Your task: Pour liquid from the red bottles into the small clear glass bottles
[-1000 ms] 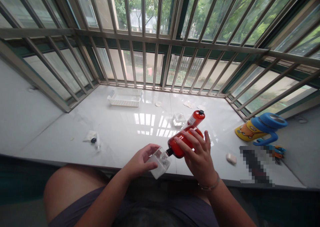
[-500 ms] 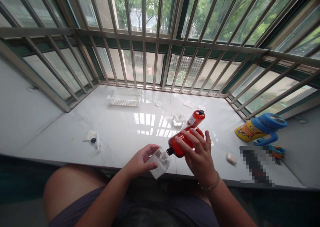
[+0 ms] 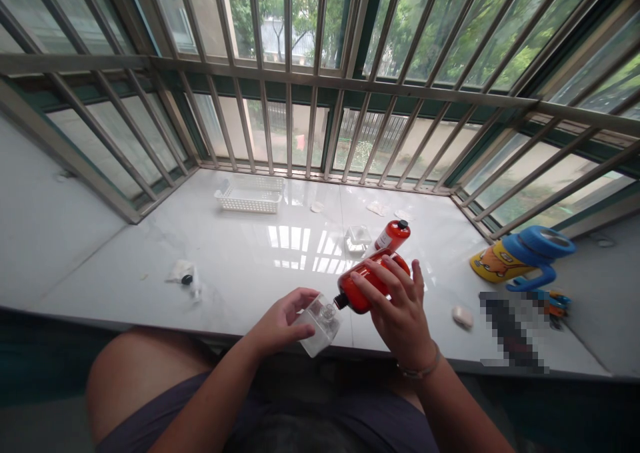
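My left hand (image 3: 286, 320) is closed round a clear square bottle (image 3: 316, 333), which leans to the right near the counter's front edge. My right hand (image 3: 397, 300) grips a red bottle (image 3: 357, 290) tipped down to the left. Its dark neck is right at the mouth of the clear bottle; whether the two touch I cannot tell. Part of the red bottle is hidden behind my fingers. Just behind it stands a second red bottle (image 3: 395, 235) with a black cap and a pale label. Beside that is a clear square container (image 3: 358, 238).
A white perforated basket (image 3: 250, 204) sits at the back left. Nearer, a pump top (image 3: 194, 286) lies by a white wipe (image 3: 181, 270). To the right are a pale soap-like block (image 3: 463, 317), a blue and yellow drinking bottle (image 3: 520, 253) and a blurred-out dark object (image 3: 515, 333). Window bars line the back.
Almost nothing differs. Both hands keep their hold, and the red bottle's neck has shifted very slightly at the clear bottle's mouth.
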A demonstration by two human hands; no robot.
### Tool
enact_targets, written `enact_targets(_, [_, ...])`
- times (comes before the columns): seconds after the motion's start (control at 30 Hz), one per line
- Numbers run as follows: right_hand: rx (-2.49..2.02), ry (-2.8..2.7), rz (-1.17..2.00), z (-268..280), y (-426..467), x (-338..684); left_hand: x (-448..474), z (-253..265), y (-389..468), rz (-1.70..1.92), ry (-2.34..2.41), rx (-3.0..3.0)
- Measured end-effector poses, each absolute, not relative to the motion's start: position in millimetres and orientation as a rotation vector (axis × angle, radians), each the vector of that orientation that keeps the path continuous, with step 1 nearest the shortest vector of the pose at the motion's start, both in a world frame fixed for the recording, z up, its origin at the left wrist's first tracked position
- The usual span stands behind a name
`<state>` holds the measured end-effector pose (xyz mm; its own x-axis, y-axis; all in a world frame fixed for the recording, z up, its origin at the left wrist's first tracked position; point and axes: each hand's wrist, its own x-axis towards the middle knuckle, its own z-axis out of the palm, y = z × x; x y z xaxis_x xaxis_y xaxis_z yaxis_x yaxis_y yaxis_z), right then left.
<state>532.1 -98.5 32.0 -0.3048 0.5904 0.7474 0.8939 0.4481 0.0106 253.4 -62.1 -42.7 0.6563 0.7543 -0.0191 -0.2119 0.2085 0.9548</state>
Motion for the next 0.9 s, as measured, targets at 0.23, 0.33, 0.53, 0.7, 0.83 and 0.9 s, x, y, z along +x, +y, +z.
enact_targets(0.23, [-1.237,-2.015,-0.567,31.7,-98.4,532.4,253.3,-44.3,-61.9,0.719,0.564,1.180])
enact_targets(0.33, [-1.236,-2.013,-0.562,30.7,-98.3,532.8,253.5,-44.1,-61.6,0.722,0.565,1.186])
enact_targets(0.53, [-1.245,-2.008,-0.566,29.4,-98.0,533.1,252.6,-45.8,-61.1,0.713,0.576,1.196])
enact_targets(0.7, [-1.247,-2.005,-0.567,28.2,-97.6,533.8,251.8,-47.7,-60.5,0.710,0.582,1.204])
enact_targets(0.83, [-1.236,-2.001,-0.571,27.6,-97.5,534.0,251.6,-48.5,-61.0,0.707,0.588,1.204])
enact_targets(0.9, [-1.238,-2.001,-0.572,27.8,-97.5,533.9,251.5,-48.5,-61.2,0.704,0.591,1.199])
